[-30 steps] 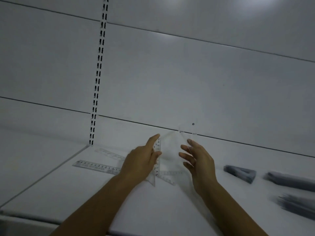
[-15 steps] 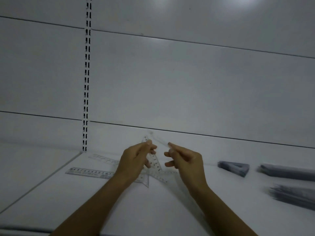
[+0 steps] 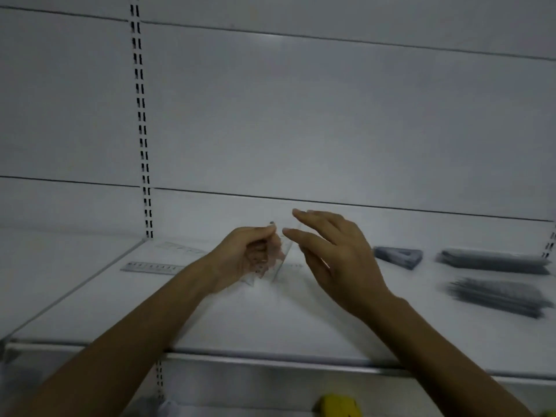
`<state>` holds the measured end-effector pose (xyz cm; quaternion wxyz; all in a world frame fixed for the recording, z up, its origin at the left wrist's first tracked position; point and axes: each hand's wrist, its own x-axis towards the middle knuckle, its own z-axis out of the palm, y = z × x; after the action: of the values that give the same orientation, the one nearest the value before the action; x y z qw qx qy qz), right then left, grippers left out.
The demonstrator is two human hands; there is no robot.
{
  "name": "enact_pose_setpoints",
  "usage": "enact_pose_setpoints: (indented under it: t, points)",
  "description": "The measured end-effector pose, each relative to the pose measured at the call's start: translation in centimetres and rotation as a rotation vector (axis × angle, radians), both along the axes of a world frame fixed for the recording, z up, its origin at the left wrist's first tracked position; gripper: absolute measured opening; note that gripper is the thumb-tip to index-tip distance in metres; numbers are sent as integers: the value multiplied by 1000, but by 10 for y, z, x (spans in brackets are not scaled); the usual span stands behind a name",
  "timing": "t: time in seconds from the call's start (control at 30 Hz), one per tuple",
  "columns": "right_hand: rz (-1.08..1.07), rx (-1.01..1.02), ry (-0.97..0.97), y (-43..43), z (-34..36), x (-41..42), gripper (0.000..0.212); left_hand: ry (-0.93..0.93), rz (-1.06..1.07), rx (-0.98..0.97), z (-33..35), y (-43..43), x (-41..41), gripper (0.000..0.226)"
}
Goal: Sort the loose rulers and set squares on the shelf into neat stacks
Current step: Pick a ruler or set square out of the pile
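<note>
A: Set square point(image 3: 272, 260), clear plastic, sits pinched in the left hand point(image 3: 240, 260) above the shelf point(image 3: 270, 320); a loose ruler point(image 3: 150, 267) lies leftward.

B: Probably light, stiff, slippery. Best gripped by its edges. The right hand point(image 3: 337, 254) hovers spread, holding nothing.

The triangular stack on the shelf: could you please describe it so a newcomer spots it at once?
On the white shelf, look just right of the right hand. There lies the triangular stack, grey and flat. Its neighbours further right are two long stacks; it alone is a triangle with an open middle.
</note>
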<state>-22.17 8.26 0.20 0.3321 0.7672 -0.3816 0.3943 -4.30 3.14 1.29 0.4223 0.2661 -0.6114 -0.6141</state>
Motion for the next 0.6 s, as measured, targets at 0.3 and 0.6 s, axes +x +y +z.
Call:
enact_pose_setpoints:
  t: [0.3,0.6]
  points:
    - [-138,89,291,99,32,-108,29,-301,-476,-164,29,43,-117,37]
    - [-222,369,165,134,35,-228,25,-512,-374,-360,24,68,-250,47]
